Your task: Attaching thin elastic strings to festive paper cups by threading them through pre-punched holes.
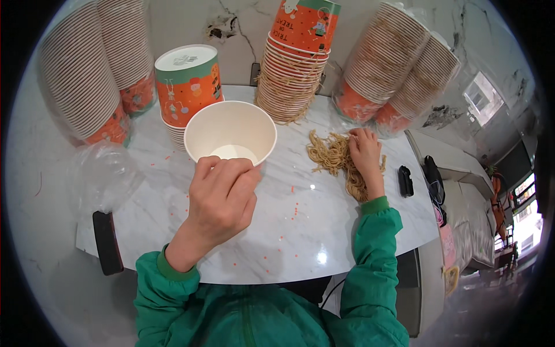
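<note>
**Left hand steadying a paper bowl, right hand working in the noodle pile**

Nearest the person, green sleeves are crossing the front edge of the marble tabletop (pixel 300 231), where small orange flecks are lying scattered. The left hand (pixel 222 194) is pinching the near rim of an empty white paper bowl (pixel 230 134), its grip closing on that rim with the bowl's mouth opening upward. To the right of the bowl, apart from it, the right hand (pixel 365 151) is resting on a heap of dry tan noodles (pixel 332 157), fingers curling into the strands; the heap is stretching roughly near to far. The right hand is much the nearer to the noodles, and bare marble is lying open between heap and bowl. Farther back, an inverted orange bowl (pixel 188 84) and a tall stack of orange bowls (pixel 295 63) are crowding the wall, with sleeved stacks (pixel 381 75) leaning at both sides.
</note>
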Demonstrator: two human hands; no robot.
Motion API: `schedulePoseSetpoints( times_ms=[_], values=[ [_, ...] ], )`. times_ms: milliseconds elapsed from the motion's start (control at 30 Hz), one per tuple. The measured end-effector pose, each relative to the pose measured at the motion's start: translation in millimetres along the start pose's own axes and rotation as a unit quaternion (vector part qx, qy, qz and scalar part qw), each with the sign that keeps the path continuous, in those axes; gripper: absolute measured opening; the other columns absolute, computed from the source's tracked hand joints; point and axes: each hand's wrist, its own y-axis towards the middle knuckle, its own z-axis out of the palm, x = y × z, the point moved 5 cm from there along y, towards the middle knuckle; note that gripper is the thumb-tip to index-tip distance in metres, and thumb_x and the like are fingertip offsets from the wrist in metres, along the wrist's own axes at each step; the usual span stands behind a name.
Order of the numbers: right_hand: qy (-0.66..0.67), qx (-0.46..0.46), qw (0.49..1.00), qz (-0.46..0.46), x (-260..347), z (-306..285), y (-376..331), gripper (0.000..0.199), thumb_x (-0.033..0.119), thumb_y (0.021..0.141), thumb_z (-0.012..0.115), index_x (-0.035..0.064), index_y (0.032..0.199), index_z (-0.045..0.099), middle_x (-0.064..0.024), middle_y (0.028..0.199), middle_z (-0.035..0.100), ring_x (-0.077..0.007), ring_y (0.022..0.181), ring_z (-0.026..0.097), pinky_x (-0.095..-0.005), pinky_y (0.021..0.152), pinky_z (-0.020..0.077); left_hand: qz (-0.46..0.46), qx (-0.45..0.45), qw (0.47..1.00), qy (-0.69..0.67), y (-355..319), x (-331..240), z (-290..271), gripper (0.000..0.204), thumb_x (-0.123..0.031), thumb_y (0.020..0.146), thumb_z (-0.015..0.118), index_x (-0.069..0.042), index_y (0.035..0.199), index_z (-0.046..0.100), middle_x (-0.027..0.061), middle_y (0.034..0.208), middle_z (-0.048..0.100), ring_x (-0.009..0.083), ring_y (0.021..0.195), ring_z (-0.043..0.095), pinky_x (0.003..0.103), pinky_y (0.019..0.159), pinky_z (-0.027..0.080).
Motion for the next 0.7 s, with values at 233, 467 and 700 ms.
schedulePoseSetpoints(
  times_ms=[233,467,700],
  values=[
    [-0.014,-0.015,0.999,-0.051,10.7,5.1,2.7,0.012,0.017,0.087,0.070,0.0140,0.098,0.075,-0.0034,0.119,0.064,-0.0324,0.116,0.054,-0.0508,0.093,0.0436,-0.004,0.004,1.000,-0.003,1.2,-1.2,4.1,0.024,0.005,0.072,0.069,0.000,0.096,0.068,0.0075,0.095,0.064,0.0233,0.085,0.063,0.039,0.078,0.046],
    [0.095,-0.056,0.993,-0.053,22.2,-15.8,4.3,0.011,0.011,0.083,0.075,0.0119,0.094,0.076,-0.0048,0.111,0.067,-0.0318,0.109,0.058,-0.0470,0.090,0.0453,-0.005,0.007,1.000,-0.016,0.2,-3.7,2.0,0.025,0.005,0.071,0.069,0.000,0.096,0.068,0.0073,0.097,0.065,0.0230,0.084,0.064,0.037,0.074,0.047],
    [0.178,-0.111,0.959,-0.190,161.9,-65.5,-37.0,0.018,0.003,0.074,0.075,0.0102,0.089,0.069,-0.0066,0.093,0.065,-0.0308,0.092,0.062,-0.0442,0.084,0.0451,-0.191,0.044,0.956,-0.217,-9.3,1.3,11.0,0.030,0.006,0.082,0.068,-0.002,0.110,0.067,0.0107,0.103,0.066,0.0275,0.075,0.067,0.037,0.062,0.052]
  ],
)
